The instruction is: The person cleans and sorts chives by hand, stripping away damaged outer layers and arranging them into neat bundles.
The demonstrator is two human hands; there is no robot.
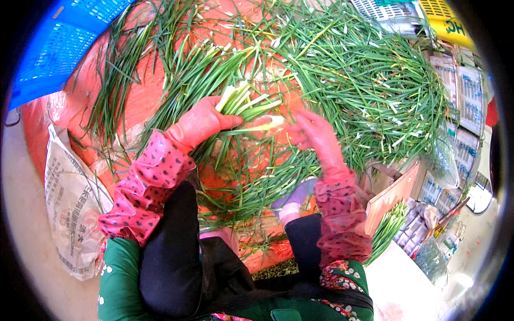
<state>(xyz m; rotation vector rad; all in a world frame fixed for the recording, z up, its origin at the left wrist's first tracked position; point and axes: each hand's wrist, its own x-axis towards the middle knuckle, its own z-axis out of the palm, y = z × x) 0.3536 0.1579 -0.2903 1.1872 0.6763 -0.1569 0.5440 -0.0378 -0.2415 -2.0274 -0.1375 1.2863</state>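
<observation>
My left hand (pixel 204 120), in a pink rubber glove, is closed around a bunch of garlic chives (pixel 237 100). The pale stem ends poke out past the thumb, and one stem (pixel 261 125) slants away from the rest toward the right. My right hand (pixel 313 130), gloved the same way and somewhat blurred, is just right of those ends with its fingers apart and nothing visible in them. Beyond it spreads a large heap of loose green chives (pixel 377 92). More chives (pixel 120 84) lie in rows to the left on an orange-red sheet (pixel 92 72).
A blue plastic crate (pixel 68 44) stands at upper left. A printed white sack (pixel 72 204) lies at left. On the right are a wooden board (pixel 391 198), a chive bundle (pixel 387 228) beside it, and stacked printed packs (pixel 468 100). A yellow crate (pixel 445 24) is at upper right.
</observation>
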